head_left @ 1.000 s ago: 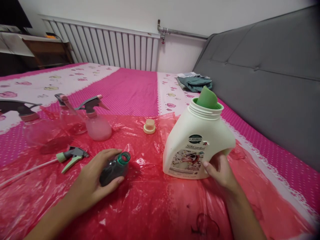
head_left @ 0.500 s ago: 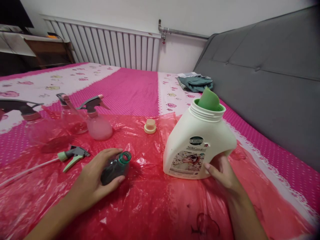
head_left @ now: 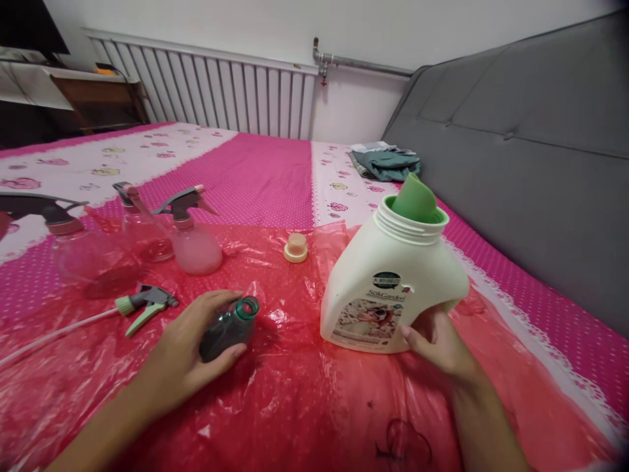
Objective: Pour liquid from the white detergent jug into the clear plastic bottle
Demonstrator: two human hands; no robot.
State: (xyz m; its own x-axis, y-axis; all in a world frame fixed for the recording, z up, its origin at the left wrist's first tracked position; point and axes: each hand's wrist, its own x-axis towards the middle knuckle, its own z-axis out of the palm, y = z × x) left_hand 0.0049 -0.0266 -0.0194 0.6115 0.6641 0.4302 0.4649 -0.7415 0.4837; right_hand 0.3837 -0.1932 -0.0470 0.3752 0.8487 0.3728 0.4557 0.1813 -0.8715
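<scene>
My left hand (head_left: pixel 184 347) is wrapped round a small dark-green transparent bottle (head_left: pixel 226 334), its threaded neck uncapped and tipped toward the right. My right hand (head_left: pixel 442 344) grips the handle of a large cream detergent jug (head_left: pixel 363 278) with a printed label; some of those fingers are hidden behind it. The jug is uncapped and shows a green pouring spout (head_left: pixel 415 200). Left of the bottle lies a grey-and-green spray trigger head (head_left: pixel 147 305) with a long pale tube. Between bottle and jug, farther back, sits a cream cap (head_left: pixel 296 248).
A pink spray bottle (head_left: pixel 196 249) and two more pink ones stand at the left. Red plastic sheeting (head_left: pixel 289 406) covers the near bed. Folded clothes (head_left: pixel 386 162) lie by the grey headboard (head_left: pixel 515 164). A radiator (head_left: pixel 206 85) lines the far wall.
The jug's top has tipped very slightly to the right in my right hand. My left hand stays round the green bottle, and the other things lie as before.
</scene>
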